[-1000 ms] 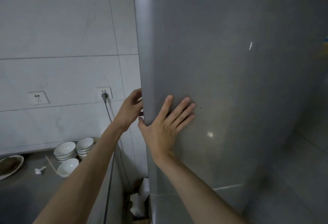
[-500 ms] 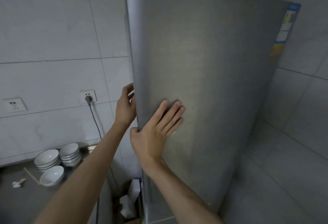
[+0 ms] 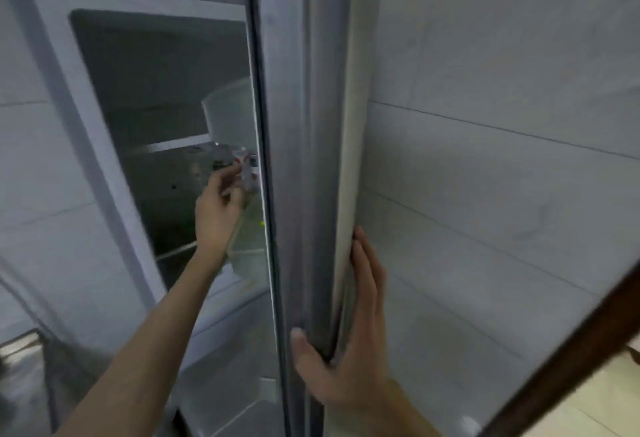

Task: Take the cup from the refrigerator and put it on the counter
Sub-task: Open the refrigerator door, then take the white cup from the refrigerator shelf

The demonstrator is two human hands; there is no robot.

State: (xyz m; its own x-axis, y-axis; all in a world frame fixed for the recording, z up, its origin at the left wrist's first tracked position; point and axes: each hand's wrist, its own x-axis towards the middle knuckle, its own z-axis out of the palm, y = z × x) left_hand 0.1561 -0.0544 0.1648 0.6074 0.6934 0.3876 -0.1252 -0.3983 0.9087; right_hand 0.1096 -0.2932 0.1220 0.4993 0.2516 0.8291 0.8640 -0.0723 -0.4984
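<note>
The refrigerator [image 3: 104,131] stands open, and its door [image 3: 311,124] is edge-on to me in the middle of the view. Inside, beside the door edge, a small cup [image 3: 248,173] with red and blue print sits at middle-shelf height, partly hidden by the door. My left hand [image 3: 216,214] reaches into the compartment, its fingertips at the cup's left side. Blur hides whether they grip it. My right hand [image 3: 346,343] clasps the door's edge, with the thumb on the inner side and the fingers on the outer face.
A white bowl-like container [image 3: 228,110] sits on the shelf above the cup, and a translucent container [image 3: 249,242] below it. The steel counter [image 3: 20,350] shows at lower left. Tiled wall [image 3: 502,159] fills the right, with a dark wooden frame [image 3: 571,350] at lower right.
The door was shut, with both hands at its left edge. Now it has swung open. My left hand has gone inside to the cup, and my right hand holds the door's edge.
</note>
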